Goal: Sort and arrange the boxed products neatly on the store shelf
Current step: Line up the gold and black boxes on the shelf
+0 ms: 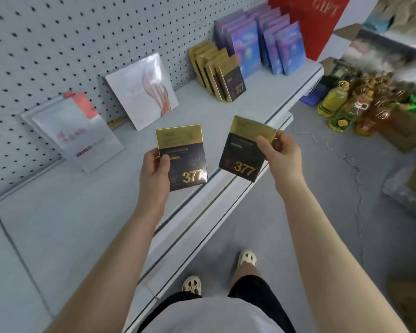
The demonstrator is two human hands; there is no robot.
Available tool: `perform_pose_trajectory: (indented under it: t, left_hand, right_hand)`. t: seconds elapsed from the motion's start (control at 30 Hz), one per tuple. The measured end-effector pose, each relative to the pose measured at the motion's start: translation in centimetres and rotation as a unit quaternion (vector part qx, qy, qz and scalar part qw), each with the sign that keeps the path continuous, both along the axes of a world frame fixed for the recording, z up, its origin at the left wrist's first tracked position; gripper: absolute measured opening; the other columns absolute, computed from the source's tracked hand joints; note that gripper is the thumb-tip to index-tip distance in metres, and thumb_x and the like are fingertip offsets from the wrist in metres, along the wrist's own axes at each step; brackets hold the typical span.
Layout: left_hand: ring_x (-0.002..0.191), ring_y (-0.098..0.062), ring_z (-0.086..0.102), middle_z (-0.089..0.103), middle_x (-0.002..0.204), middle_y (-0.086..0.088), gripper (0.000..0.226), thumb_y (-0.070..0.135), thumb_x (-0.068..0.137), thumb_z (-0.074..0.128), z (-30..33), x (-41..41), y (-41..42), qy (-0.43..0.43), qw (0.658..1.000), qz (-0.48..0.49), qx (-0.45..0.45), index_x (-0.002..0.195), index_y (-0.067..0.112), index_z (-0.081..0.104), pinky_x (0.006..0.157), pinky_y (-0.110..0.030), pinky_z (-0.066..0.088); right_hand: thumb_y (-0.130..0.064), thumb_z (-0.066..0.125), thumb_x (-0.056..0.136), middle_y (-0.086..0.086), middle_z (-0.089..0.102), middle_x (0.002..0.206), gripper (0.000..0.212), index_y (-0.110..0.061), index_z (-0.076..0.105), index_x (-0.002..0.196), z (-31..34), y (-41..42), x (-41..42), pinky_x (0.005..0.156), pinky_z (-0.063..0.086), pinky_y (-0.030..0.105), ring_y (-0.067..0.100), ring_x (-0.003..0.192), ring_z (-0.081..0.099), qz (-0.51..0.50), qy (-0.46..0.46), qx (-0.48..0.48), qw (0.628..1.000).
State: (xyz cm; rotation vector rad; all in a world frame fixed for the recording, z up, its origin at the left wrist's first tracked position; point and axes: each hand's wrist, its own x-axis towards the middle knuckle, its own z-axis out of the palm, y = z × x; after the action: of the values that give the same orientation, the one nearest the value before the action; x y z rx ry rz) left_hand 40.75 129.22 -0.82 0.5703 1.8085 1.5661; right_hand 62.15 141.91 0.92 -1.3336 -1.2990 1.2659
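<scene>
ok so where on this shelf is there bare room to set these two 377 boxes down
Bare shelf lies between the white hand-print box and the gold 377 row, in front of that row, and at near left before the white pouches. Crowded: far right, purple boxes packed against the gold row.

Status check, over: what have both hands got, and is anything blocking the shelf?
Left hand grips one 377 box. Right hand grips another. Matching row stands ahead on shelf; path unobstructed.
</scene>
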Motion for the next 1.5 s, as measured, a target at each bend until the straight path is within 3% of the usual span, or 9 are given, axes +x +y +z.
perform_pose_trajectory:
  t: [0.3,0.53,0.67,0.93,1.07,1.17,1.27,1.33,1.5]
  left_hand:
    - [0.102,-0.017,0.065,0.064,0.114,0.0,0.013,0.026,0.103,0.042,-2.0,1.4,13.5,-0.012,0.991,0.132,-0.014,0.111,0.028,0.052,0.088,-0.039,0.055]
    - [0.104,-0.029,0.065,0.063,0.119,-0.012,0.015,0.018,0.103,0.041,-2.3,4.0,20.2,-0.044,0.971,0.237,0.002,0.112,0.022,0.053,0.084,-0.046,0.056]
    - [0.097,-0.022,0.066,0.065,0.112,-0.006,0.016,0.02,0.103,0.042,-2.6,4.2,21.5,-0.03,0.961,0.276,-0.009,0.104,0.031,0.054,0.075,-0.038,0.057]
    - [0.097,-0.019,0.067,0.067,0.11,0.0,0.017,0.022,0.103,0.042,-2.5,3.9,23.2,-0.015,0.962,0.27,-0.021,0.104,0.033,0.055,0.09,-0.05,0.055]
    - [0.097,-0.016,0.068,0.068,0.108,0.006,0.018,0.023,0.104,0.04,-2.4,4.8,24.0,-0.007,0.967,0.253,-0.031,0.106,0.035,0.054,0.088,-0.045,0.056]
    - [0.097,-0.011,0.068,0.069,0.104,0.01,0.02,0.025,0.104,0.039,-2.1,5.9,24.8,0.002,0.972,0.232,-0.039,0.106,0.04,0.053,0.088,-0.037,0.056]
    - [0.097,-0.012,0.067,0.068,0.107,0.006,0.02,0.023,0.104,0.039,-2.0,7.4,25.9,0.006,0.975,0.218,-0.036,0.108,0.038,0.053,0.091,-0.041,0.055]
    - [0.097,-0.013,0.067,0.068,0.106,0.006,0.019,0.022,0.104,0.04,-2.0,8.7,27.0,0.015,0.979,0.201,-0.032,0.112,0.033,0.053,0.089,-0.041,0.056]
    - [0.099,-0.006,0.063,0.065,0.113,0.01,0.023,0.023,0.102,0.046,-2.9,10.8,29.7,0.088,0.976,0.185,-0.074,0.123,0.026,0.053,0.088,-0.026,0.052]
  right_hand:
    - [-0.031,0.072,0.089,-0.005,0.074,0.087,0.028,-0.024,0.056,0.111,-1.2,20.9,-2.6,0.064,0.053,0.021,0.009,0.081,0.072,0.171,-0.056,0.04,0.983]
    - [-0.026,0.072,0.088,-0.01,0.072,0.082,0.031,-0.033,0.052,0.111,-1.0,33.5,-6.5,0.064,0.052,0.018,0.005,0.078,0.07,0.37,-0.134,0.086,0.915]
    - [-0.014,0.069,0.09,0.001,0.067,0.107,0.033,-0.029,0.054,0.115,-1.4,36.9,-8.8,0.055,0.048,0.01,0.009,0.083,0.063,0.454,-0.169,0.13,0.865]
    - [-0.004,0.075,0.08,0.0,0.046,0.12,0.04,-0.019,0.065,0.116,-2.1,38.0,-10.1,0.078,0.04,0.003,0.0,0.09,0.055,0.447,-0.238,0.284,0.814]
    - [-0.004,0.073,0.082,0.01,0.047,0.123,0.038,-0.014,0.065,0.118,-1.8,37.6,-9.9,0.093,0.049,0.033,0.026,0.111,0.054,0.431,-0.282,0.335,0.789]
    - [-0.012,0.068,0.089,0.007,0.055,0.118,0.027,-0.016,0.067,0.116,-0.7,37.1,-10.0,0.091,0.048,0.035,0.026,0.11,0.053,0.41,-0.253,0.378,0.791]
    - [-0.031,0.066,0.093,-0.01,0.064,0.102,0.021,-0.027,0.066,0.113,0.6,36.1,-9.7,0.075,0.048,0.019,0.01,0.093,0.06,0.496,-0.166,0.279,0.805]
    - [-0.04,0.07,0.088,-0.015,0.063,0.1,0.027,-0.034,0.064,0.114,0.8,35.7,-9.4,0.073,0.047,0.012,0.003,0.092,0.061,0.587,-0.165,0.194,0.769]
    - [-0.029,0.078,0.083,-0.015,0.062,0.093,0.021,-0.042,0.066,0.095,0.1,38.1,-7.6,0.065,0.042,0.007,0.002,0.085,0.057,0.615,-0.155,0.168,0.755]
